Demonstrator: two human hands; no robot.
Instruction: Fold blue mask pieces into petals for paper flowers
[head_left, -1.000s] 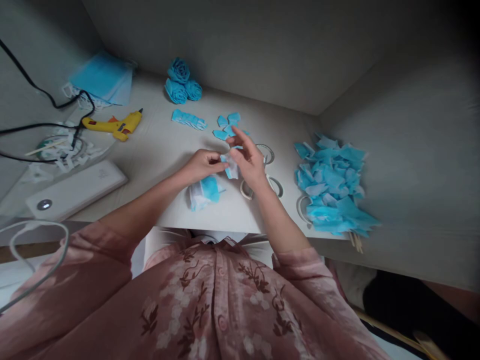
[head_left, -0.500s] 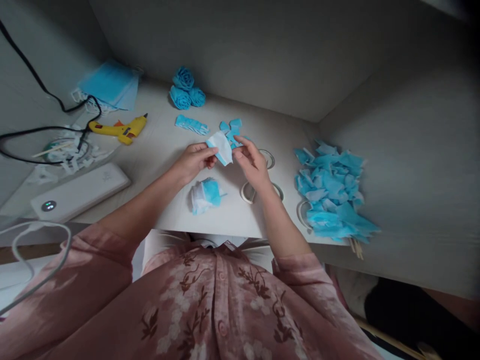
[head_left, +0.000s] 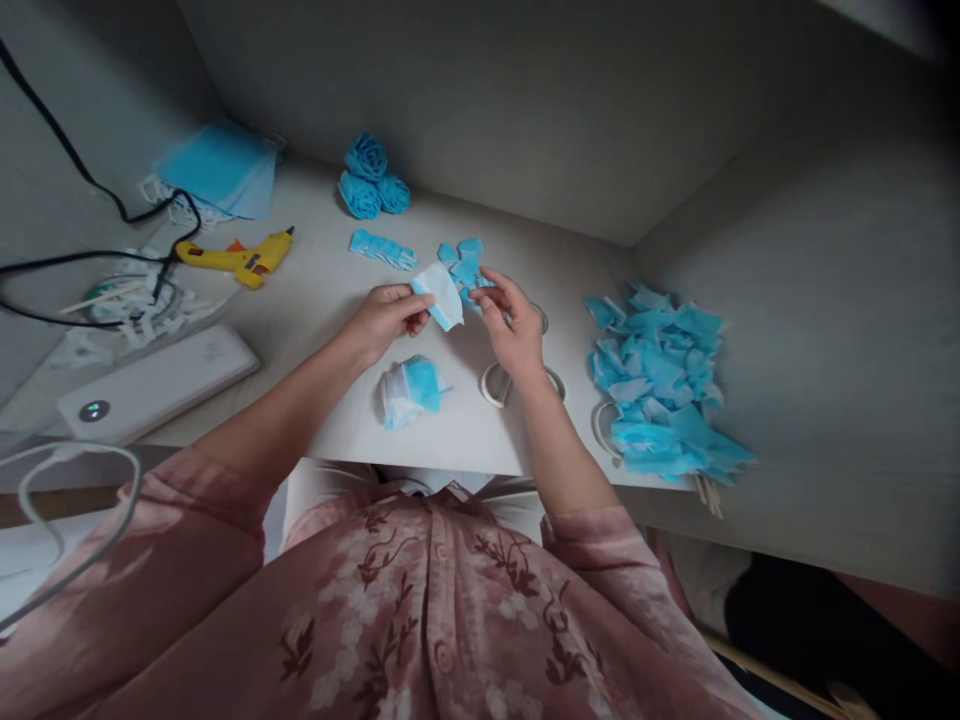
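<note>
My left hand [head_left: 390, 318] pinches a cut piece of blue-and-white mask fabric [head_left: 439, 293] between thumb and fingers, its white side up. My right hand [head_left: 514, 320] is just right of that piece, apart from it, its fingers bent with gaps between them. Nothing clear shows in its grasp. Behind its fingertips lie several small blue fabric cut-outs [head_left: 463, 262], partly hidden. A stack of blue fabric strips [head_left: 382, 249] lies farther back to the left. Closer to me is a bundled blue-and-white fabric piece [head_left: 412, 392].
Blue fabric roses [head_left: 367, 180] sit at the back. At left are blue masks [head_left: 217, 165], a yellow glue gun [head_left: 240, 260], white scraps [head_left: 135, 300] and a white power bank [head_left: 157, 380]. Rings of tape [head_left: 495, 385] lie by my right wrist. A blue fabric pile [head_left: 660, 370] is at right.
My right hand has shifted slightly right, away from the fabric piece, and its fingers have bent more. My left hand still holds the piece in nearly the same place.
</note>
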